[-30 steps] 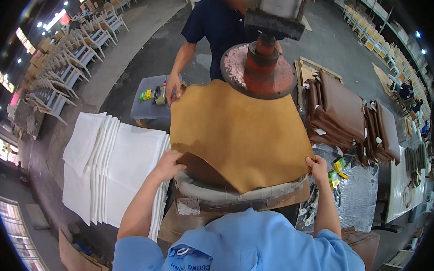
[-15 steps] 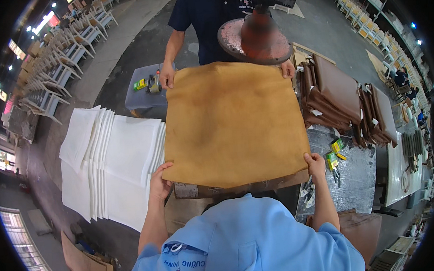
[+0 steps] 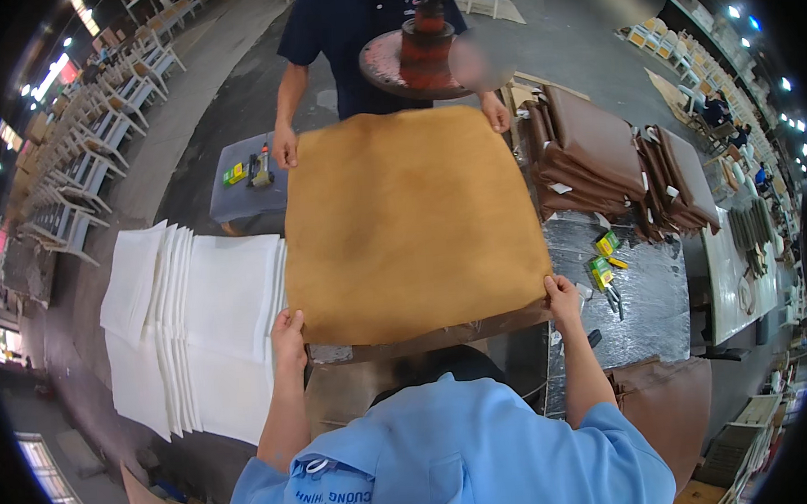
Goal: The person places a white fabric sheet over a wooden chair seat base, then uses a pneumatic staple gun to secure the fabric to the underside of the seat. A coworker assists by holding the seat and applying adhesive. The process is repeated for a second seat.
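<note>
A large tan leather sheet [image 3: 416, 229] with a suede-like face is spread between me and a person opposite. My left hand [image 3: 288, 336] pinches its near left corner, thumb on top. At the near right corner, my right hand [image 3: 563, 299] grips the edge the same way. The other person's hands [image 3: 285, 147] hold the two far corners. Under the sheet, the near edge of a brown work surface [image 3: 425, 341] shows; the rest of it is hidden. A round, red-stained metal plate on a post [image 3: 426, 57] hangs above the sheet's far edge.
White padding sheets [image 3: 229, 287] are piled at left. Brown upholstered cushions [image 3: 592, 145] are stacked at right, beside a plastic-covered table [image 3: 644, 304] with yellow-green boxes [image 3: 601, 270] and tools. A stool [image 3: 238, 183] holding a staple gun stands far left. Chair frames line both sides.
My view has shifted, and most things appear further left. A bit more of the work surface shows under the sheet's near right edge. All hands keep hold of the corners.
</note>
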Available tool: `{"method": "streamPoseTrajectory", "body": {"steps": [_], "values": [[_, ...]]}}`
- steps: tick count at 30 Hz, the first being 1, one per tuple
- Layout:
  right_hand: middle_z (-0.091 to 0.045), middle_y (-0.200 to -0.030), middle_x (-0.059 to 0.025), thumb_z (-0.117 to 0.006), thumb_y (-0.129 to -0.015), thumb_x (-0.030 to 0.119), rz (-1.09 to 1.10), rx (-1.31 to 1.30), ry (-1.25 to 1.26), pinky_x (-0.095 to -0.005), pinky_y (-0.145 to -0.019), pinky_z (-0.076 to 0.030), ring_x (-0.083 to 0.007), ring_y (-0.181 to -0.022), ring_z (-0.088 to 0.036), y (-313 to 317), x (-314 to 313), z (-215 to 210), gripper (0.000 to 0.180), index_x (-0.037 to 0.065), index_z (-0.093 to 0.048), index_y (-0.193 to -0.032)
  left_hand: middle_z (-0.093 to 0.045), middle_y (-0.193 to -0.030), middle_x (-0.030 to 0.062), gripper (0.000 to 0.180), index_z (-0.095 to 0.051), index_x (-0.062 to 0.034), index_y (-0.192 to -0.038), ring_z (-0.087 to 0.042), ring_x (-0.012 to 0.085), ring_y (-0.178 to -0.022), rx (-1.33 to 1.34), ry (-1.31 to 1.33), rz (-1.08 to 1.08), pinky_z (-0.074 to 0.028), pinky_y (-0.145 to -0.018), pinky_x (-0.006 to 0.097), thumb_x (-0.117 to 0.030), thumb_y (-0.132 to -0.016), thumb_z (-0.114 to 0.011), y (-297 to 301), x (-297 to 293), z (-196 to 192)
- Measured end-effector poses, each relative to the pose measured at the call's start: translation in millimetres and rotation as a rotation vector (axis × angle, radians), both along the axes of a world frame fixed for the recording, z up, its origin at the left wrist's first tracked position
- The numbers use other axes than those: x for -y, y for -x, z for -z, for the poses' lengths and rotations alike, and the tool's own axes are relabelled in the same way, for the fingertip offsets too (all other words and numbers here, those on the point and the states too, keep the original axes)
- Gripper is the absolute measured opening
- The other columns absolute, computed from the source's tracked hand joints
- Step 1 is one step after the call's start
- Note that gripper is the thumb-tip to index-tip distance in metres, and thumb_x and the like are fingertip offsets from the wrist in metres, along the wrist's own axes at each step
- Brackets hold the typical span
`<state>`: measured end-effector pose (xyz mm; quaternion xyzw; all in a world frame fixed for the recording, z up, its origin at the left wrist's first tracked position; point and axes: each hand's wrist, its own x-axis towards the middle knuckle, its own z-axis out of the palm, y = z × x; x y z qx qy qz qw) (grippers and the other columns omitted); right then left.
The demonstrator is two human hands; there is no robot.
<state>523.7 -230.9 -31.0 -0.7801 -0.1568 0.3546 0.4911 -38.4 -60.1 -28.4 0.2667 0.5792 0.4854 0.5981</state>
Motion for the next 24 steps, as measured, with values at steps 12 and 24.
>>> {"method": "streamPoseTrajectory", "body": {"steps": [12, 24], "values": [[-0.067, -0.081, 0.0024, -0.076, -0.109, 0.029, -0.152, -0.007, 0.039, -0.0295, -0.059, -0.054, -0.0085, -0.069, -0.062, -6.5, 9.2, 10.7, 0.024, 0.008, -0.072, -0.099, -0.078, -0.11, 0.0089, 0.017, -0.067, -0.0002, -0.124, -0.073, 0.0181, -0.097, -0.143, 0.098, 0.016, -0.059, -0.09, 0.036, -0.013, -0.114, -0.067, 0.9, 2.7, -2.0], [-0.034, -0.176, -0.0302, -0.063, -0.11, 0.037, -0.467, 1.039, -0.006, -0.0564, -0.132, -0.03, -0.051, -0.161, -0.033, 57.7, -38.5, -19.4, 0.071, 0.005, -0.043, -0.171, -0.048, -0.171, 0.0245, 0.06, -0.062, -0.0091, -0.158, -0.039, 0.0508, -0.159, -1.468, -0.604, 0.291, -0.025, -0.13, 0.069, -0.036, -0.105, -0.066, -84.7, 39.7, 1.8]]}}
